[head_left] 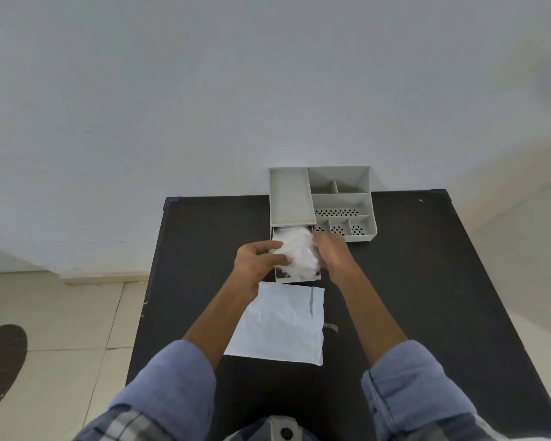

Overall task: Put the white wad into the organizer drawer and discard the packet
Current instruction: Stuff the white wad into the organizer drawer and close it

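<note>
A fluffy white wad (299, 249) lies in the pulled-out drawer (295, 277) of a grey desk organizer (323, 198) at the back of the dark table. My left hand (256, 257) grips the wad's left side, thumb and fingers pressed into it. On the wad's right side rests my right hand (334, 253), blurred, fingers curled against it. A flat white packet (282, 326) lies on the table just in front of the drawer, between my forearms, touched by neither hand.
The organizer has several empty compartments, some with perforated floors, and stands against a white wall. A small torn scrap (331, 327) lies by the packet's right edge. The dark table (427, 281) spreads to both sides; tiled floor lies to its left.
</note>
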